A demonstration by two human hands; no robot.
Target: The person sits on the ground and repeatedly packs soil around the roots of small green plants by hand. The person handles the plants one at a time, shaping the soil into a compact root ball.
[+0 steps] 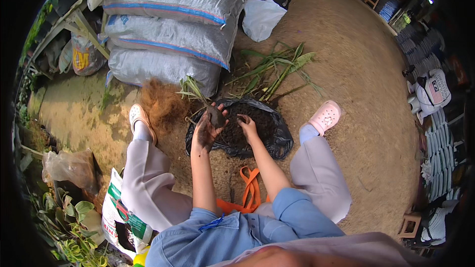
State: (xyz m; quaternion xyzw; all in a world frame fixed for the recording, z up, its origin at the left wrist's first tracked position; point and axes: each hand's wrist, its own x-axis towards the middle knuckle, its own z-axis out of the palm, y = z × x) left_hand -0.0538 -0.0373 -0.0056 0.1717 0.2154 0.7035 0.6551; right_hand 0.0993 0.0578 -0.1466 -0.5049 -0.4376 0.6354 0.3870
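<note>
My left hand (208, 128), smeared with dark soil, holds a rounded soil ball (216, 116) at the base of a small green plant (193, 87). The plant's narrow leaves lean up and to the left. My right hand (246, 125) is just to the right, its soiled fingertips drawn together over the potting soil (259, 120); whether they pinch some soil cannot be told. That soil lies in an open black plastic bag (284, 133) on the ground between my feet.
Brown fibre (163, 104) lies left of the bag, cut green stalks (282, 70) beyond it. Stacked silver sacks (167, 37) stand at the back left. Orange straps (251, 189) lie close to me. A printed soil bag (124, 215) with red-handled scissors (121, 207) stands by my left leg.
</note>
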